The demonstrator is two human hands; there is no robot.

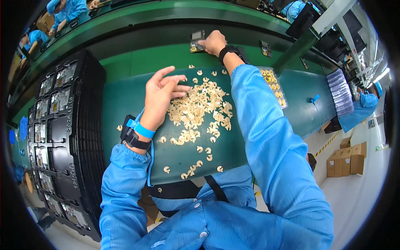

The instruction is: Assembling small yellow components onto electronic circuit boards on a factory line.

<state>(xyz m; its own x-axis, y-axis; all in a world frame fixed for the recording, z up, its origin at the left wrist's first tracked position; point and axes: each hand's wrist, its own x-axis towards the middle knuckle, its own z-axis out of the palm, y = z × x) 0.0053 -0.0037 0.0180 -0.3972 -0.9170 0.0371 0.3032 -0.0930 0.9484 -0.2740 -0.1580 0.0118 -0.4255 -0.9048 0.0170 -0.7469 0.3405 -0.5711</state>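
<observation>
Head view: right hand [213, 42] reaches far, fingers closed on a small dark part [196, 41] on the conveyor belt [137, 39]; best kept flat w/ a firm pinch. Left hand [163, 96] open wide, fingertips touching the heap of pale C-shaped clips [200, 109] on the near green mat [121, 96].

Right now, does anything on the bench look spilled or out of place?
The small tan rings lie loose in a heap on the green mat by the left hand, and a few strays have scattered toward its near edge.
</observation>
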